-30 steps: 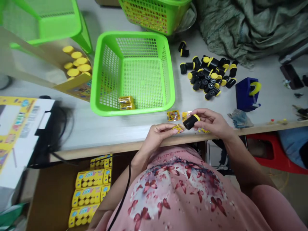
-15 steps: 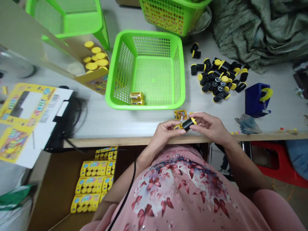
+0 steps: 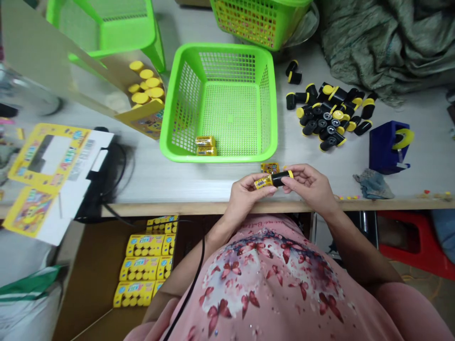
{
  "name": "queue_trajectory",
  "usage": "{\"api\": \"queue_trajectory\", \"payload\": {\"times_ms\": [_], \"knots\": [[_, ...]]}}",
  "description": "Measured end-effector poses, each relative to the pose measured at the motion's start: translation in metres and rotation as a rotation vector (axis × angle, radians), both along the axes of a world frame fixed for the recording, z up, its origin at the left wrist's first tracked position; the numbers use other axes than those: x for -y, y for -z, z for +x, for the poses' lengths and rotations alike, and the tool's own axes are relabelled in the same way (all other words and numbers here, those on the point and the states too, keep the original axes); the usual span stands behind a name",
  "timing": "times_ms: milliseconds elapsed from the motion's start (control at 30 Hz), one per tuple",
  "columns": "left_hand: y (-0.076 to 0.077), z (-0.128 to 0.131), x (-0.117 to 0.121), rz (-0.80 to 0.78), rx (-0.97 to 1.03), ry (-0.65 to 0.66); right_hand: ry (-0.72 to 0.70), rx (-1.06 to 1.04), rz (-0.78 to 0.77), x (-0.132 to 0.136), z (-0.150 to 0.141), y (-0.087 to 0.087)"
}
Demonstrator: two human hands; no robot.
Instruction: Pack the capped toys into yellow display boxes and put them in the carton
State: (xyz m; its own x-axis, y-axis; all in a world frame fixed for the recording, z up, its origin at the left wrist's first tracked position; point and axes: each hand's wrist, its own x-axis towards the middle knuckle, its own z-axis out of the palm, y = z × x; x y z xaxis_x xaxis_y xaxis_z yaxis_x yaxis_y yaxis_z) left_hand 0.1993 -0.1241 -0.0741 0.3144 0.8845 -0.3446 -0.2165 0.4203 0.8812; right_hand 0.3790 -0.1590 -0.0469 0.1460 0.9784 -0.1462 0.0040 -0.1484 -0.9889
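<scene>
My left hand (image 3: 244, 193) pinches a yellow printed sleeve (image 3: 263, 182) between thumb and fingers. My right hand (image 3: 315, 188) grips a small black tube with a yellow cap (image 3: 280, 178). Sleeve and tube meet end to end above the table's front edge; how far one sits inside the other I cannot tell. Just behind the hands lies a flat yellow printed wrapper (image 3: 270, 168). Two yellow-wrapped tubes (image 3: 205, 146) rest in the near left corner of a green basket (image 3: 218, 158).
Several loose black tubes (image 3: 329, 118) are heaped to the right of the basket. Near them stands a blue tape dispenser (image 3: 384, 147) beside a crumpled cloth (image 3: 373, 183). An open carton (image 3: 142, 118) holds yellow-capped tubes. Packed yellow boxes (image 3: 139, 268) lie below the table.
The black tube and sleeve have turned to lie more level, and more of the sleeve shows. The whole view has shifted slightly; both hands keep their hold.
</scene>
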Motion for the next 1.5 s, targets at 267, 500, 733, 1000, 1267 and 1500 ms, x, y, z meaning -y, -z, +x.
{"api": "queue_trajectory", "payload": {"times_ms": [267, 500, 733, 1000, 1267, 1500], "knots": [[0.004, 0.000, 0.002, 0.104, -0.081, -0.048, 0.018, -0.019, -0.089, 0.000, -0.003, 0.004], [0.009, -0.001, 0.002, 0.233, -0.126, -0.010, -0.010, 0.007, -0.081, 0.002, -0.003, 0.001], [0.007, -0.001, 0.002, 0.267, -0.167, -0.028, -0.061, 0.030, -0.049, -0.001, 0.000, 0.008], [0.001, 0.007, 0.001, 0.013, 0.084, -0.057, -0.117, 0.572, 0.393, 0.011, -0.010, 0.023], [0.000, 0.005, -0.005, -0.195, 0.263, 0.195, -0.215, 0.347, 0.346, 0.007, -0.004, 0.037], [-0.003, -0.011, -0.005, -0.252, 0.340, 0.311, -0.156, 0.252, 0.338, 0.005, -0.003, 0.034]]}}
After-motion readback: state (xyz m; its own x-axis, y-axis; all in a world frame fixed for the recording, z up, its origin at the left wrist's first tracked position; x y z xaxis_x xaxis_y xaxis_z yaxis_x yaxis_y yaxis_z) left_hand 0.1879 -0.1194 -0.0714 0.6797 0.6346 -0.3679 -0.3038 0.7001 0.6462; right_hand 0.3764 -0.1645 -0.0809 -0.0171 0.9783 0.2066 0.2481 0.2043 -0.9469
